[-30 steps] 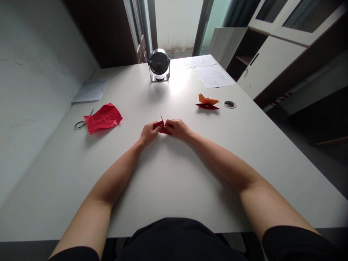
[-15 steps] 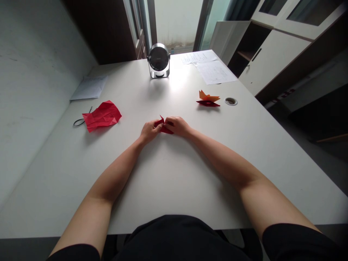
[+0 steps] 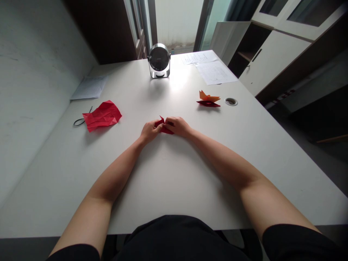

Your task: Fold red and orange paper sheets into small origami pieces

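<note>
Barely any movement since last frame; my left hand (image 3: 149,131) and right hand (image 3: 178,126) pinch folded red paper (image 3: 167,131), probably light, tearable, best held by edges

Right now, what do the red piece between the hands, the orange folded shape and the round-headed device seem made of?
Red piece: probably matte paper, judging by its sharp-pointed fold. Orange folded shape: likely matte paper, from its crisp edges and points. Round-headed device: the silvery frame looks like smooth metal, given its bright sheen, or coated plastic; the dark face is unclear.
</note>
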{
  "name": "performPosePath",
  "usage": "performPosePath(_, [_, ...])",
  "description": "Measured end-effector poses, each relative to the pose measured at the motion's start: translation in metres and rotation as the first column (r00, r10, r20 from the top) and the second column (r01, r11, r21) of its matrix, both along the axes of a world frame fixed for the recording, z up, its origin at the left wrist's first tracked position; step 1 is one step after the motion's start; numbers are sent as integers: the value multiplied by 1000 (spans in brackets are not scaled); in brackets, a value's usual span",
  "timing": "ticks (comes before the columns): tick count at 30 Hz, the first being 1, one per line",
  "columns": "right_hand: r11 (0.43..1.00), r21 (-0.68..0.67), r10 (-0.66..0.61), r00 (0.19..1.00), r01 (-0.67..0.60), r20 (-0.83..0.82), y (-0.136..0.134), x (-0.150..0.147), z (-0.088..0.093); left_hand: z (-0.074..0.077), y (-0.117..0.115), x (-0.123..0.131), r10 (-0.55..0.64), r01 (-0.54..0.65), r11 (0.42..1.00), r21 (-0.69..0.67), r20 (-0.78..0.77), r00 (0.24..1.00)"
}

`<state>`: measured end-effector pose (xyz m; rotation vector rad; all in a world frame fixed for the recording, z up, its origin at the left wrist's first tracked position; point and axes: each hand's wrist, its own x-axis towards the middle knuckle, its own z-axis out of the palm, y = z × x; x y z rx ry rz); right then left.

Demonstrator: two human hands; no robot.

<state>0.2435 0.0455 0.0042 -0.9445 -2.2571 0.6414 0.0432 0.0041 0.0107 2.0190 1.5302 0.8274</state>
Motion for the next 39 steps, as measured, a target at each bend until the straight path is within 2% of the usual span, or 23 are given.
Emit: performPosePath(39, [1000,-3,-9,1000,9,17,2,0,-4,5,-2,1,-2,2,1000,10,-55,998])
